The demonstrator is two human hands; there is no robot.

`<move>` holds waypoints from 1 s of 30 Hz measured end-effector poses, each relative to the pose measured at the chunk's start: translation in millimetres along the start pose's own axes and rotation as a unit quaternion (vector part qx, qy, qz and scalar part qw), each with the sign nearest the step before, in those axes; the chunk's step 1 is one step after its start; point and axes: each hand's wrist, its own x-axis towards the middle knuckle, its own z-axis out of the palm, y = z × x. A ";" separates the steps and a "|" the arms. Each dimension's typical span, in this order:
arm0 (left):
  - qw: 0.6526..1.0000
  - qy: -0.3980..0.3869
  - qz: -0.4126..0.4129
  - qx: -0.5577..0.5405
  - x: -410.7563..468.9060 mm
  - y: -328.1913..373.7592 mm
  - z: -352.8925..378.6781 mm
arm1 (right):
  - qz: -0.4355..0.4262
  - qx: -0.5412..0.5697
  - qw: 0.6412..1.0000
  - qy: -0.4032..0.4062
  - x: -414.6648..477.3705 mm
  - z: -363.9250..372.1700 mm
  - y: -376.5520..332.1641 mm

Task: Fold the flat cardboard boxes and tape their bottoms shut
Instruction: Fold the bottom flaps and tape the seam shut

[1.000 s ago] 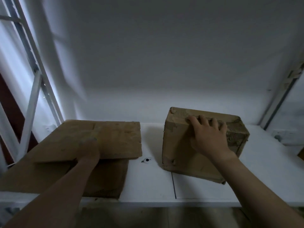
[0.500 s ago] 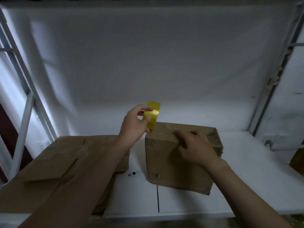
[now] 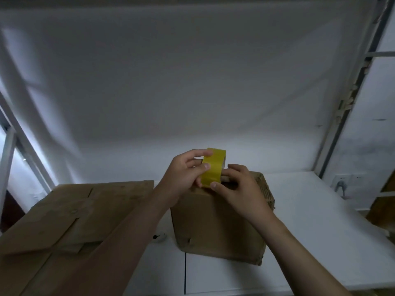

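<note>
Both hands, left [image 3: 181,176] and right [image 3: 237,186], pinch a yellow tape roll [image 3: 212,168] above the folded box [image 3: 218,223].

One folded box [image 3: 218,227] and one tape roll [image 3: 212,167]. Two hands: left hand [image 3: 183,178], right hand [image 3: 237,189]. At least two flat cardboard sheets [image 3: 85,210], stacked.

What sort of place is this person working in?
Likely a packing or storage corner: a stack of flat cardboard boxes and a folded box sit on a white table inside a metal frame, with a yellow tape roll held above.
</note>
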 end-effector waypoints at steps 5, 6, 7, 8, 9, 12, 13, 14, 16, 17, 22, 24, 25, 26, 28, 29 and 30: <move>0.977 0.121 0.011 0.175 12.2 -33.7 -20.3 | 0.005 -0.007 1.000 0.000 9.6 -0.1 5.0; 0.972 0.116 -0.005 0.202 14.9 -44.3 -20.9 | 0.008 -0.011 1.000 -0.005 9.7 -1.3 6.1; 0.973 0.094 -0.030 0.210 16.7 -53.7 -18.0 | 0.010 -0.018 1.000 -0.007 9.9 -2.3 7.9; 0.973 0.066 -0.050 0.215 18.1 -61.8 -12.9 | 0.010 -0.031 0.999 -0.011 9.8 -3.5 9.3; 0.972 0.048 -0.051 0.225 19.2 -69.4 -5.7 | 0.014 -0.051 0.998 -0.015 9.5 -4.7 11.3; 0.968 0.027 -0.023 0.249 22.2 -79.7 21.0 | 0.042 -0.106 0.993 0.009 8.5 -14.7 18.8; 0.968 0.020 -0.022 0.251 21.9 -79.9 30.5 | 0.054 -0.123 0.991 0.020 7.6 -19.9 22.7; 0.967 0.019 -0.018 0.255 22.1 -82.3 38.2 | 0.065 -0.142 0.987 0.029 6.3 -25.5 25.9; 0.963 0.030 -0.007 0.268 22.9 -83.9 47.8 | 0.087 -0.174 0.980 0.041 4.1 -37.6 32.2; 0.962 0.032 -0.008 0.272 23.2 -84.1 49.5 | 0.098 -0.181 0.978 0.047 3.5 -43.8 35.6; 0.966 0.032 -0.010 0.256 20.7 -77.3 44.9 | 0.119 -0.124 0.985 0.026 8.4 -62.3 44.8; 0.967 0.057 -0.010 0.249 15.9 -74.1 41.1 | 0.116 -0.085 0.989 0.041 11.5 -57.3 41.1; 0.966 0.073 -0.015 0.246 13.3 -72.9 37.2 | 0.115 -0.073 0.990 0.043 12.5 -51.8 38.7; 0.965 0.089 -0.022 0.247 10.3 -71.4 32.0 | 0.115 -0.057 0.991 0.040 12.0 -45.4 34.9; 0.959 0.117 -0.035 0.257 5.3 -68.4 21.0 | 0.112 -0.018 0.993 0.035 8.4 -31.8 31.5; 0.955 0.123 -0.036 0.266 3.1 -66.9 18.3 | 0.113 -0.007 0.993 0.037 5.3 -27.8 32.5; 0.951 0.122 -0.032 0.281 -0.1 -64.6 18.6 | 0.113 0.006 0.993 0.042 1.8 -26.4 34.9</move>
